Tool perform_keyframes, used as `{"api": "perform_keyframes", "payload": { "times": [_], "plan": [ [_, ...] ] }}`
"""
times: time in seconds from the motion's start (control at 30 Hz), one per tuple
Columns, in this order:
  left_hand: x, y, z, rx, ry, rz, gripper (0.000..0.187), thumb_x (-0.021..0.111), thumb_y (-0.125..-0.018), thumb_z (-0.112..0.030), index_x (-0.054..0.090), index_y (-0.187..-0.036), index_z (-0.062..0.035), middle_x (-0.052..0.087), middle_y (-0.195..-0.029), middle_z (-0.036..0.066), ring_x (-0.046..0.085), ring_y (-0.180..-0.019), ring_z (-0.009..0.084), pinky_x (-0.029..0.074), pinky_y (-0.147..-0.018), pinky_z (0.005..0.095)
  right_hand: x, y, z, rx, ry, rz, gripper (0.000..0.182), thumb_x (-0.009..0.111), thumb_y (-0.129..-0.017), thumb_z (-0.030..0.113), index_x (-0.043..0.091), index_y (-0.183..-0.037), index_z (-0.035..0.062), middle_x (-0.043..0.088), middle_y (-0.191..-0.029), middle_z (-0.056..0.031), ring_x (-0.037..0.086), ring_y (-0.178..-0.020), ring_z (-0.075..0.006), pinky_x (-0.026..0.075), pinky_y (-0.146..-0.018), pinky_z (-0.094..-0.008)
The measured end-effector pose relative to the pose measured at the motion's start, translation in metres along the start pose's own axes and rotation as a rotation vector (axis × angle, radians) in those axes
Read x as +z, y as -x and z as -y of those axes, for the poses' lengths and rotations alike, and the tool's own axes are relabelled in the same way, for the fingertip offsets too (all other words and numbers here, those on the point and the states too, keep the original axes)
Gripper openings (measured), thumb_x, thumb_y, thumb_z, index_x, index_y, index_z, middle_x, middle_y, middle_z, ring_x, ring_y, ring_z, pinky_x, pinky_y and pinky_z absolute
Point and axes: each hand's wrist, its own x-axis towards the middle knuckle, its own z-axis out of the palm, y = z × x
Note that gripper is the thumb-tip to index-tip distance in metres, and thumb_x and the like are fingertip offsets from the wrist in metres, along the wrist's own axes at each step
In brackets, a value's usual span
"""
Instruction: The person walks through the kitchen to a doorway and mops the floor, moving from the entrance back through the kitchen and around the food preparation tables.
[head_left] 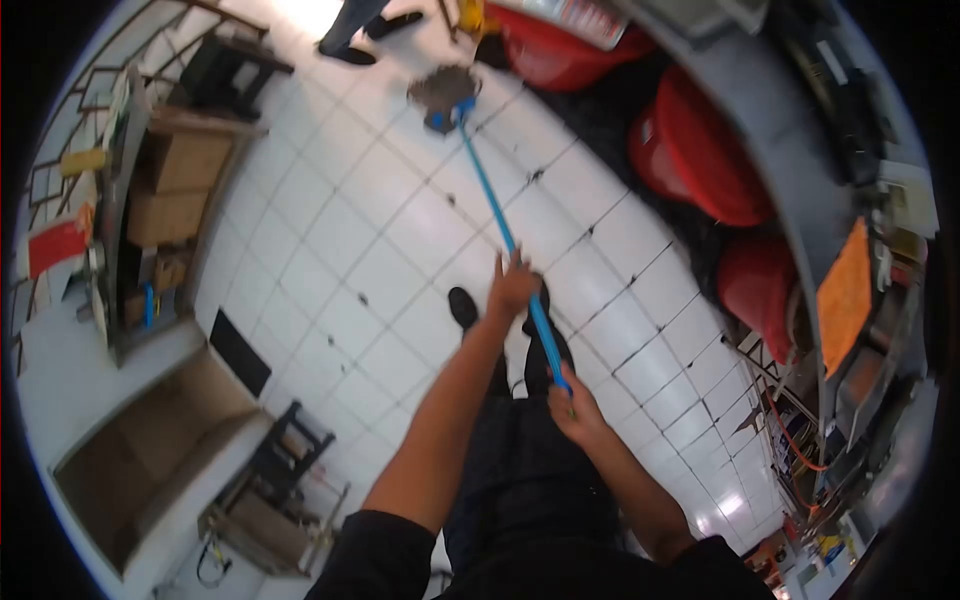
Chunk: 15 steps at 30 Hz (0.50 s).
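Observation:
A mop with a long blue handle point(487, 190) slants across the middle of the head view. Its grey-brown mop head point(443, 86) lies spread on the white tiled floor at the far end, beside a blue fitting. Partway down the handle, my left hand point(514, 288) is closed around it, with some fingertips sticking up. Nearer my body, my right hand point(577, 411) grips the lower end of the same handle. Below the handle are my dark shoes point(462, 307).
Red rounded containers point(700, 150) line the right side below a counter with an orange cloth or sheet point(845, 298). On the left stand a shelf with cardboard boxes point(178, 190) and a dark stool point(290, 440). Another person's shoes point(347, 54) are near the mop head.

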Motion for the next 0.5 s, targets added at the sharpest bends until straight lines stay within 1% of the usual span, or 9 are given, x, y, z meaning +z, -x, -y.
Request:
{"api": "perform_keyframes", "payload": {
  "times": [0.07,0.17,0.2,0.3,0.33,0.37,0.43,0.47,0.5],
  "plan": [
    [0.004,0.017,-0.032,0.099,-0.023,0.202,0.023,0.060,-0.075,-0.021,0.070,-0.089,-0.0063,0.057,-0.125,0.019,0.037,-0.133,0.0378,0.016,-0.110,0.0679,-0.017,0.045,-0.010,0.020,-0.028,-0.054,0.024,0.059,-0.095,0.034,0.053,-0.104,0.0126,0.041,-0.059,0.0041,0.032,-0.042,-0.0047,0.022,-0.036,-0.0184],
    [-0.061,0.037,-0.096,0.442,-0.042,0.453,0.021,0.063,-0.076,-0.026,0.072,-0.086,-0.0103,0.070,-0.094,0.010,0.061,-0.102,0.0280,0.019,-0.112,0.0606,-0.009,0.135,-0.027,-0.179,-0.093,-0.092,0.018,0.053,-0.098,0.025,0.051,-0.110,0.0119,0.044,-0.066,-0.0016,0.037,-0.047,-0.0067,0.028,-0.038,-0.0194],
    [-0.072,0.051,-0.104,0.574,0.103,0.363,0.019,0.063,-0.078,-0.029,0.071,-0.079,-0.0116,0.069,-0.085,0.012,0.063,-0.093,0.0307,0.036,-0.103,0.0534,0.024,0.184,-0.043,-0.261,-0.069,-0.220,0.017,0.049,-0.100,0.023,0.051,-0.112,0.0110,0.045,-0.068,-0.0040,0.037,-0.048,-0.0075,0.028,-0.037,-0.0196],
    [-0.098,0.095,-0.121,0.796,0.512,0.409,0.020,0.062,-0.079,-0.029,0.067,-0.071,-0.0116,0.066,-0.074,0.013,0.063,-0.079,0.0343,0.047,-0.082,0.0483,0.119,0.266,-0.109,-0.496,0.180,-0.340,0.024,0.049,-0.099,0.018,0.051,-0.123,0.0146,0.060,-0.093,-0.0115,0.061,-0.072,-0.0214,0.051,-0.071,-0.0274],
    [-0.113,0.109,-0.124,0.877,0.642,0.306,0.017,0.066,-0.077,-0.028,0.067,-0.070,-0.0119,0.063,-0.067,0.012,0.061,-0.068,0.0354,0.045,-0.065,0.0483,0.121,0.265,-0.133,-0.617,0.357,-0.395,0.022,0.050,-0.099,0.019,0.056,-0.119,0.0132,0.062,-0.098,-0.0108,0.062,-0.084,-0.0233,0.049,-0.081,-0.0309],
    [-0.116,0.123,-0.127,0.888,0.577,0.407,0.021,0.062,-0.077,-0.028,0.064,-0.065,-0.0110,0.063,-0.067,0.014,0.062,-0.071,0.0358,0.047,-0.069,0.0482,0.116,0.257,-0.159,-0.728,0.515,-0.480,0.021,0.051,-0.098,0.020,0.061,-0.115,0.0118,0.064,-0.103,-0.0101,0.063,-0.096,-0.0252,0.048,-0.090,-0.0343],
    [-0.109,0.148,-0.122,0.975,0.747,0.512,0.014,0.065,-0.075,-0.021,0.066,-0.070,-0.0075,0.062,-0.065,0.016,0.063,-0.068,0.0367,0.048,-0.063,0.0451,0.134,0.243,-0.193,-1.243,0.910,-0.592,0.018,0.057,-0.096,0.021,0.067,-0.094,0.0059,0.066,-0.099,-0.0097,0.065,-0.092,-0.0240,0.049,-0.085,-0.0342],
    [-0.067,0.153,-0.105,1.193,0.921,0.368,0.011,0.066,-0.074,-0.013,0.066,-0.068,-0.0048,0.061,-0.063,0.017,0.062,-0.063,0.0366,0.047,-0.058,0.0428,0.145,0.236,-0.208,-1.413,0.982,-0.600,0.022,0.059,-0.094,0.021,0.069,-0.084,0.0039,0.067,-0.094,-0.0092,0.065,-0.090,-0.0227,0.049,-0.083,-0.0330],
    [-0.090,0.163,-0.112,1.128,0.881,0.436,0.018,0.067,-0.075,-0.012,0.057,-0.062,-0.0041,0.055,-0.058,0.017,0.055,-0.057,0.0352,0.042,-0.055,0.0425,0.153,0.228,-0.218,-1.486,0.784,-0.415,0.027,0.060,-0.094,0.020,0.069,-0.075,0.0040,0.068,-0.083,-0.0080,0.064,-0.088,-0.0198,0.048,-0.083,-0.0296]
  ]
}}
